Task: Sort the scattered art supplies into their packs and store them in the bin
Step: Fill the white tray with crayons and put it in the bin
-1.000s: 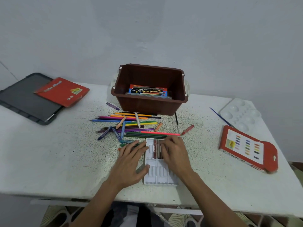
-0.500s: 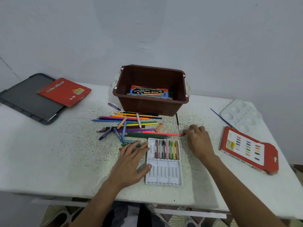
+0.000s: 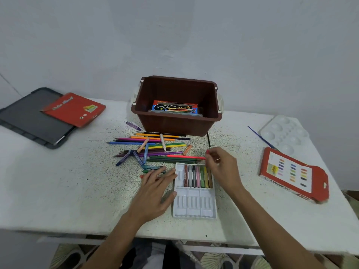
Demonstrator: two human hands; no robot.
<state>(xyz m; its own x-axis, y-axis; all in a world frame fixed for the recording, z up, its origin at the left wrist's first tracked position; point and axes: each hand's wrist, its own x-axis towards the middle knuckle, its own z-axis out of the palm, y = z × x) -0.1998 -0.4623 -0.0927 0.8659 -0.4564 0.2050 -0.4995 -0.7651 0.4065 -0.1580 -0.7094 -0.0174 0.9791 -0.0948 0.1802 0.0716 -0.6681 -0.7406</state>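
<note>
The white table (image 3: 77,191) carries the brown bin (image 3: 174,125) at the back, a paint box (image 3: 174,108) already inside; nearer the person lies the white crayon tray (image 3: 194,204), upper row partly filled, lower row bare. The left hand (image 3: 155,189) lies flat with straight fingers, thumb against the tray's left edge; the right hand (image 3: 223,169), stretched out to the right half a second ago, is back at the tray's top corner pinching a red crayon (image 3: 207,152); slotting it looks next, with the loose pile (image 3: 155,146) unsorted.
</note>
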